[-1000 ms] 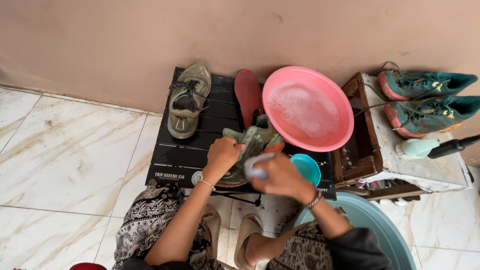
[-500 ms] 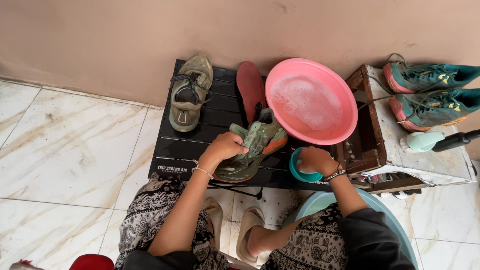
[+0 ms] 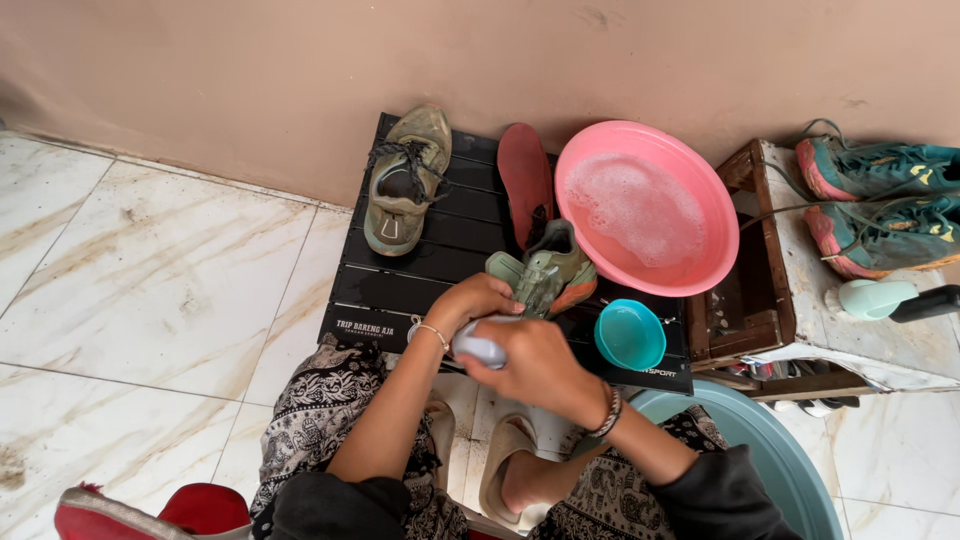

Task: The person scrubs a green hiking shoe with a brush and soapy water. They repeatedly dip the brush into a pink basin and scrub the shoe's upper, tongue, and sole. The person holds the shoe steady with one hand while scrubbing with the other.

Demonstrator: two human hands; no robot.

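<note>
My right hand [image 3: 535, 365], back from the small teal bowl [image 3: 630, 335], now closes its fingers on a grey brush [image 3: 480, 350] beside my left hand [image 3: 475, 300] gripping the muddy green shoe [image 3: 548, 280] on the black desk [image 3: 385, 300]; count: two green shoes, one red insole [image 3: 525, 180], one pink basin [image 3: 650, 205].

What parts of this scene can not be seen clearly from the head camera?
- Grey brush: mostly covered by the right hand.
- Olive-green shoe: heel hidden behind the left hand.
- Blue-grey plastic tub: contents hidden by the right arm; cut by the bottom edge.
</note>
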